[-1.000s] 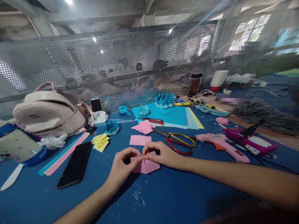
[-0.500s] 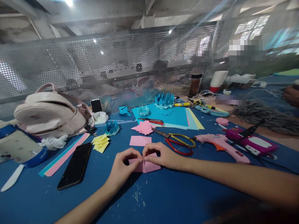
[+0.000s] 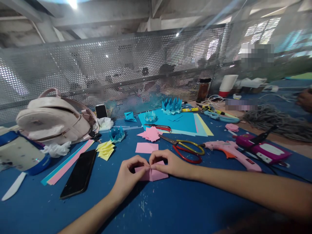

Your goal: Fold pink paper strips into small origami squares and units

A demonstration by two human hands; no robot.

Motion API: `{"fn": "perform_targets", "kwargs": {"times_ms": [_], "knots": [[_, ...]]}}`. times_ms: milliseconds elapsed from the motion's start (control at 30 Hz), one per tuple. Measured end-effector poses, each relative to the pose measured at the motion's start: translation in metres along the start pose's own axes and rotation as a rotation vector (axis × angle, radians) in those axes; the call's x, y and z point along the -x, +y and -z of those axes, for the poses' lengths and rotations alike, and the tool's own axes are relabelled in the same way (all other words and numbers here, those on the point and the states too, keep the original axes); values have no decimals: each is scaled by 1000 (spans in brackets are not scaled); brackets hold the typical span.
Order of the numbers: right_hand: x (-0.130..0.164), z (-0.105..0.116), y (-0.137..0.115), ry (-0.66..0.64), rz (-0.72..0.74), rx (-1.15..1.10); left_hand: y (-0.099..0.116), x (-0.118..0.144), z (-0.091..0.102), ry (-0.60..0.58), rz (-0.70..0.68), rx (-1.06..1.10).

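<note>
Hardly anything has shifted since the earlier frames: both hands stay at the same spot on the blue table [image 3: 170,208], and the pink paper has only flattened a little under them. The left hand [image 3: 128,174] and the right hand [image 3: 170,162] meet fingertip to fingertip over one small folded square of pink paper [image 3: 153,174], which lies flat on the table near its front edge. Each hand pinches the paper's middle crease between thumb and forefinger, the other fingers curled in.

Just beyond the hands lies one loose flat pink square sheet [image 3: 146,148], and behind it one pink folded star-shaped piece [image 3: 151,133]. Two pairs of scissors are in view: one with yellow and red handles [image 3: 187,149] just right of the hands, and one smaller red-handled pair [image 3: 158,126] farther back. One pink glue gun [image 3: 231,152] lies to the right. On the left rest one black smartphone [image 3: 79,177], a small pile of yellow folded papers [image 3: 105,149] and one pale pink backpack [image 3: 53,118]. Four blue folded paper shapes stand near the back; the largest is a blue paper crown [image 3: 172,104].
</note>
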State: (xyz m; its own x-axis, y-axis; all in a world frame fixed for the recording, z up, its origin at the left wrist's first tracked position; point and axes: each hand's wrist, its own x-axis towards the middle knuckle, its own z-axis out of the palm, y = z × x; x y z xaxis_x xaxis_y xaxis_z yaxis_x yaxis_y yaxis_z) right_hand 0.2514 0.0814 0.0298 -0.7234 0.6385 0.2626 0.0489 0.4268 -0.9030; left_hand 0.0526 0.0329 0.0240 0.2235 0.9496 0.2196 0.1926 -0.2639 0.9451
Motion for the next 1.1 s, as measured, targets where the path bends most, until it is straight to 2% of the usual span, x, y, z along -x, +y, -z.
{"fn": "perform_targets", "kwargs": {"times_ms": [567,733,867,1000,1100], "knots": [[0,0,0,-2,-2,-5,0,0,0,10,-1,-33],[0,1,-2,26,-3,10,-3,-1,-2,20,65,27],[-1,1,-2,56,-7,58,-6,-3,-1,82,102,21],[-1,1,1,100,-90,132,-7,-3,2,158,105,-10],[-2,1,4,122,-115,109,-7,-2,3,181,110,-10]]}}
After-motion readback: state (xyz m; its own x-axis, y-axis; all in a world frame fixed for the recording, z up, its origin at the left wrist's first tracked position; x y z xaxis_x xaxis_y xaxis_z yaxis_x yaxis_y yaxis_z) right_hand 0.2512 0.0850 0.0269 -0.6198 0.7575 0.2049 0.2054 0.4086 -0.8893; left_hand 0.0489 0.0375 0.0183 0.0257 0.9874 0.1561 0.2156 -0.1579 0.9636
